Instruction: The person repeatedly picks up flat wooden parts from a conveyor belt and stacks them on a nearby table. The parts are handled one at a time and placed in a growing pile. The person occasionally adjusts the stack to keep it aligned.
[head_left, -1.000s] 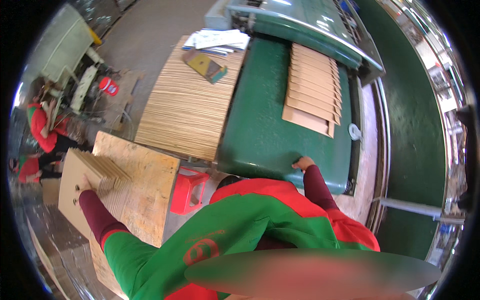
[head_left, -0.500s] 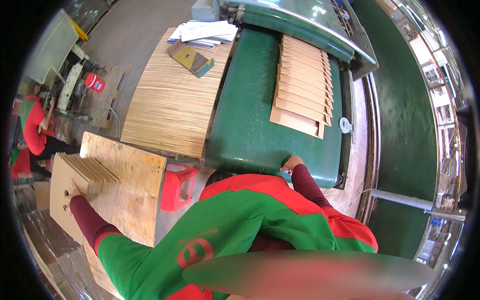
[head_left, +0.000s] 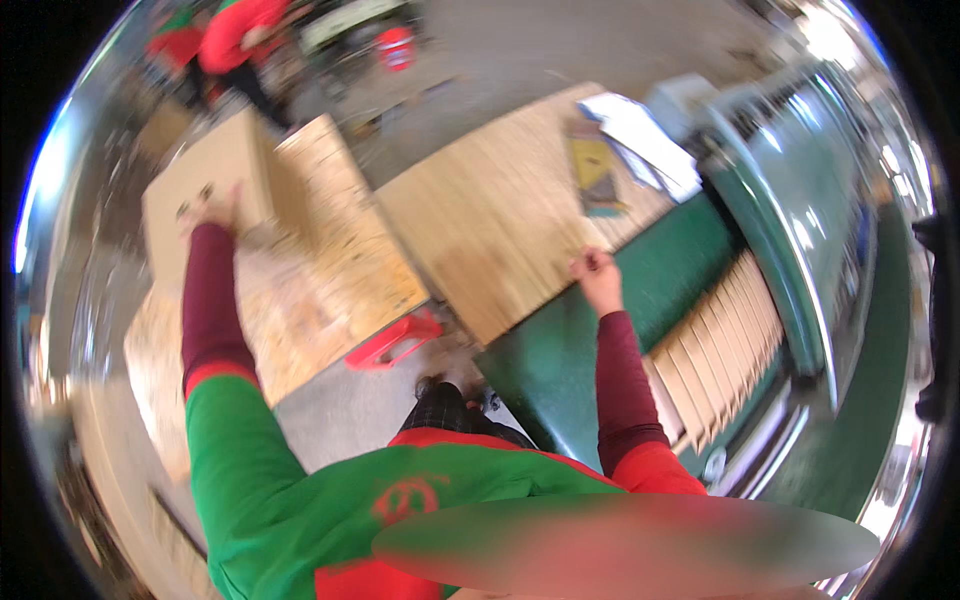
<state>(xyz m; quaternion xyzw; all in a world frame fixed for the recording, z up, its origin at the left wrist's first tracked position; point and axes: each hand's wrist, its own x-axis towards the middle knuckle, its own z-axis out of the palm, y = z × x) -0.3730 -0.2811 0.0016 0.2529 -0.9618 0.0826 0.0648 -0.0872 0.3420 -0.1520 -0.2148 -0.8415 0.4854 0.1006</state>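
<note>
My left hand [head_left: 214, 208] reaches far out to the left and grips a thick stack of tan sheets [head_left: 195, 180] that stands on a plywood board [head_left: 340, 250]. The picture is blurred there, so the fingers are hard to make out. My right hand [head_left: 596, 276] is closed in a fist with nothing visible in it. It rests where the ribbed tan panel [head_left: 490, 220] meets the green table [head_left: 560, 350]. Both arms wear dark red sleeves under a green and red top.
A row of overlapping tan sheets [head_left: 715, 345] lies on the green table in front of a green machine [head_left: 800, 190]. White papers [head_left: 645, 140] and a coloured booklet [head_left: 595, 170] lie on the panel's far end. A red stool [head_left: 388, 340] stands below. People in red [head_left: 235, 35] work far left.
The view has swung round to the left. My left arm has stretched out with the tan stack, and my right hand has shifted from the green table's edge to the ribbed panel's edge.
</note>
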